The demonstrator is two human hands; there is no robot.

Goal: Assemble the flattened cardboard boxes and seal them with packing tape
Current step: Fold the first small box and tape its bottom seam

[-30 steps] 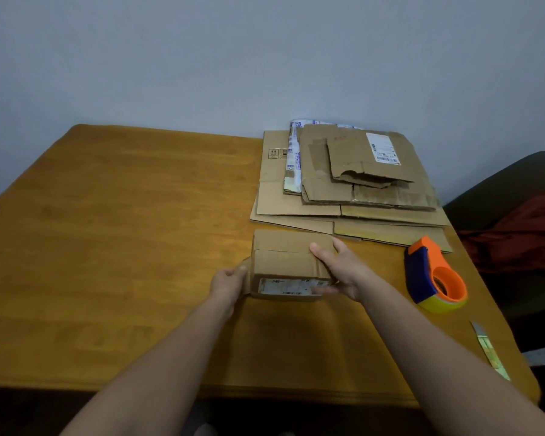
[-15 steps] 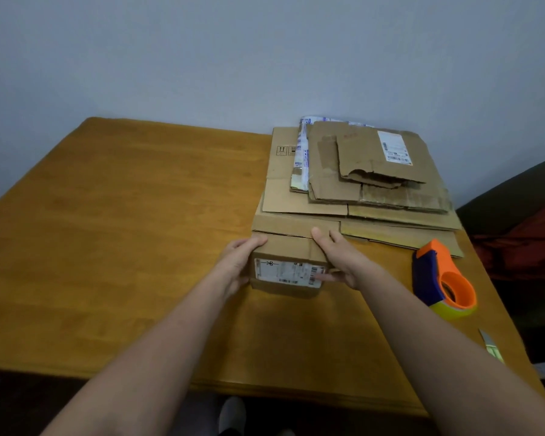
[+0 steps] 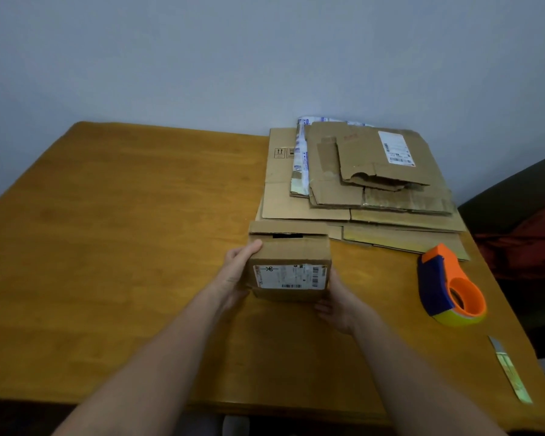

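The left hand (image 3: 235, 275) grips the small cardboard box (image 3: 291, 256) by its left wall, thumb hooked over the top edge. The right hand (image 3: 339, 305) has slid off the top to the lower right corner, its fingers (image 3: 323, 309) curled under it. The box has been drawn nearer and turned, so its white shipping label faces up. A dark gap at the far edge suggests the flap isn't closed, so taping is still ahead. It's matte, creased corrugated board, held just over the glossy wooden counter (image 3: 107, 247). Ragged flattened boxes (image 3: 359, 212) are stacked just behind, and the orange-and-blue plastic tape dispenser (image 3: 450, 287) lies to the right.
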